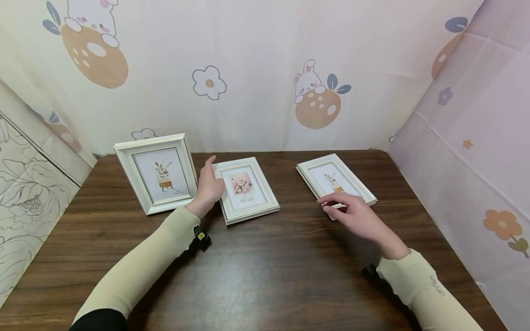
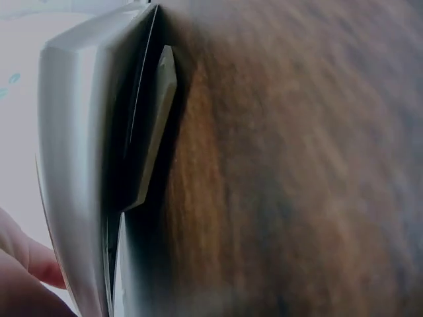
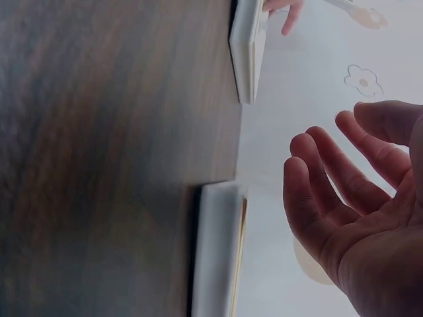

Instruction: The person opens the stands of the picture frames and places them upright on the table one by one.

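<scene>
A white picture frame [image 1: 252, 201] with a flower photo lies face up in the middle of the table, its support flap [image 2: 151, 132] showing underneath in the left wrist view. At its left edge is my left hand [image 1: 210, 187], touching the frame, one finger pointing away from me; whether it grips the edge is hard to see. Over the near left corner of another white picture frame [image 1: 331, 169], lying face up on the right, my right hand [image 1: 356, 216] hovers with loosely bent fingers. The right wrist view shows nothing between those fingers [image 3: 324, 172].
A third white picture frame [image 1: 160, 174] with a potted plant print stands upright, leaning back, on the left. Brown wood tabletop [image 1: 256, 276] lies beneath everything. Behind hangs a printed curtain [image 1: 256, 110], with another fabric wall [image 1: 476, 184] on the right.
</scene>
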Tool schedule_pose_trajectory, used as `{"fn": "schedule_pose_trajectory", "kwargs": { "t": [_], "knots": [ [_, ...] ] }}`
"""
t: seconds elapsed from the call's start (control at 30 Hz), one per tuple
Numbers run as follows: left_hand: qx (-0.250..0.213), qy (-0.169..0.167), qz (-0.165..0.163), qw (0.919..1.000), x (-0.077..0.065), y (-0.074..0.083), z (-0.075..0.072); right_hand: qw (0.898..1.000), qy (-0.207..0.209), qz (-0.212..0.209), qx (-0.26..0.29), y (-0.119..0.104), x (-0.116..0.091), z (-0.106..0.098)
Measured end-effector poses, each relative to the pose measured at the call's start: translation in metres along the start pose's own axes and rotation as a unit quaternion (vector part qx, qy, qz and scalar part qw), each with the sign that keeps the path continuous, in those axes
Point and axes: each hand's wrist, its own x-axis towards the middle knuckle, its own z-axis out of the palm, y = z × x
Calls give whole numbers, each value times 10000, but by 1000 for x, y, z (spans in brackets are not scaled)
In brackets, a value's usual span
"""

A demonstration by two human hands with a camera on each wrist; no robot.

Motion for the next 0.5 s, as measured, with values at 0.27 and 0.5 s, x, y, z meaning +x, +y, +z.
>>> {"fn": "schedule_pose_trajectory", "kwargs": {
  "t": [0.27,0.5],
  "knots": [
    [49,21,249,9997,-3,1,0,9996,236,-156,-45,5,1,-6],
    [10,-11,330,9995,-3,4,0,9994,310,-145,-78,7,3,-8]
  ]
}}
